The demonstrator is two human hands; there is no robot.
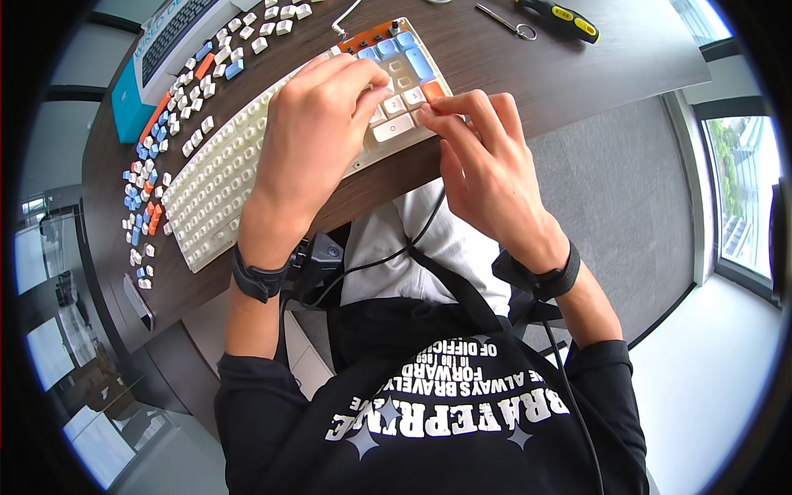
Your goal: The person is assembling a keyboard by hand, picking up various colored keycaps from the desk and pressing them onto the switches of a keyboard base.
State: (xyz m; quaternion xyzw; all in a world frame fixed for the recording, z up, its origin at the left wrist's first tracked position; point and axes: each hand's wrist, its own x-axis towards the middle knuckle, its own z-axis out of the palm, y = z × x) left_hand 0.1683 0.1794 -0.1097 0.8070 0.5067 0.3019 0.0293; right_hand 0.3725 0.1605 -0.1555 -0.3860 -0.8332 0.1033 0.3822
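A long white keyboard (216,177) lies slanted along the desk's near edge, most of its switches bare. Over its right end, my left hand (309,136) is bent with thumb and forefinger pinched at the number pad. A small white keycap seems to be between those fingertips, partly hidden. My right hand (495,165) reaches in from the right; two fingertips touch the pad's edge beside an orange keycap (432,91), its thumb apart. White keycaps (393,126) and blue keycaps (419,64) are fitted around there. My left hand hides the keyboard's middle.
Loose white, blue and orange keycaps (196,92) lie scattered beyond and left of the keyboard. A keyboard box (136,103) stands at the far left. A yellow-black screwdriver (569,18) and a thin metal tool with a ring (507,23) lie at the back. A white cable (346,15) meets the keyboard.
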